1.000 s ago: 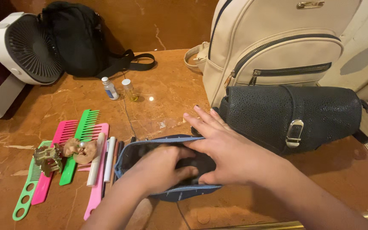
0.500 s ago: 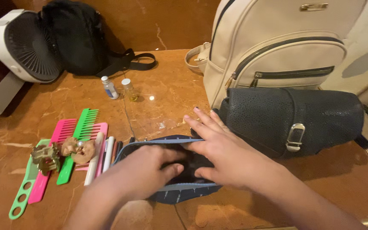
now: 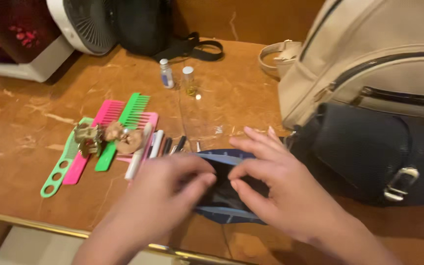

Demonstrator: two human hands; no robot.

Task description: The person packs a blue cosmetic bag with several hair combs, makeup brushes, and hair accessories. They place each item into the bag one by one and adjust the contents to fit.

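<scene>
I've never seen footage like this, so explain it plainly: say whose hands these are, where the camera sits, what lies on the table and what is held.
There is no machine here. A camera worn on a person's head looks down at their own two bare hands. The left hand and right hand both grip a dark blue zip pouch on a brown marble table. To the left lie pink and green combs, hair clips and pens. Further back stand two small bottles and a white fan. On the right are a black bag and a cream backpack.
</scene>
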